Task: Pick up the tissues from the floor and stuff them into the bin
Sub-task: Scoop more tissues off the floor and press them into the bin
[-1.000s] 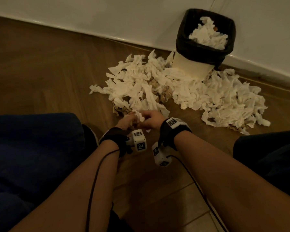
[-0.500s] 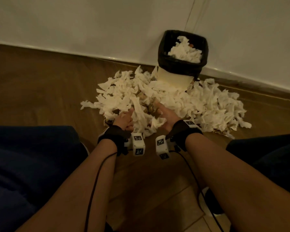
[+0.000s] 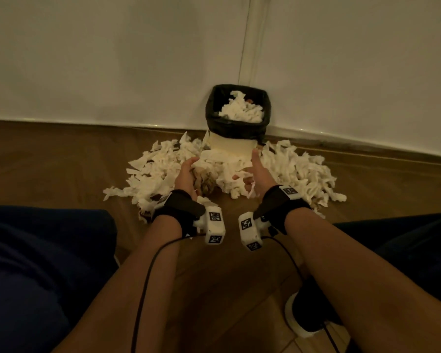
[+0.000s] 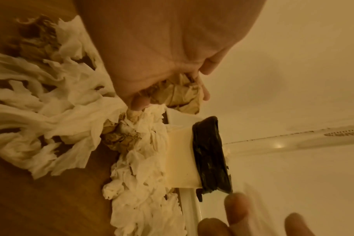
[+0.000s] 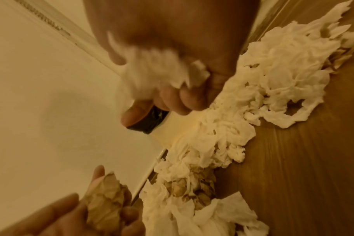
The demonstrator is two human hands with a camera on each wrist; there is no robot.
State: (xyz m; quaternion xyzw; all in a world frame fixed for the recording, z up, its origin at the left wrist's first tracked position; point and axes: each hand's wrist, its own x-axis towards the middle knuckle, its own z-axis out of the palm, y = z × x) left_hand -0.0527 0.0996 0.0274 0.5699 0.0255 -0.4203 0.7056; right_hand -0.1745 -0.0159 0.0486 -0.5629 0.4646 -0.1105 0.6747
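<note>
A heap of torn white tissues (image 3: 290, 169) and brownish crumpled ones lies on the wooden floor around a white bin (image 3: 231, 146) with a black liner (image 3: 237, 128), partly filled with tissues (image 3: 241, 110). My left hand (image 3: 189, 174) is raised above the heap and grips a wad of brownish crumpled tissue (image 4: 182, 94). My right hand (image 3: 255, 171) is raised beside it, fingers curled round a bunch of white tissue (image 5: 158, 68), thumb pointing up. Both hands are short of the bin.
The bin stands against a white wall (image 3: 112, 59) with a skirting board (image 3: 367, 141). My dark-trousered legs (image 3: 36, 263) flank the arms, and a shoe (image 3: 313, 317) sits at lower right. Bare wooden floor (image 3: 49, 154) lies to the left.
Both hands went from the near edge of the heap into it, closed on tissues and have now lifted up towards the bin. The head view has tilted up, showing more wall.
</note>
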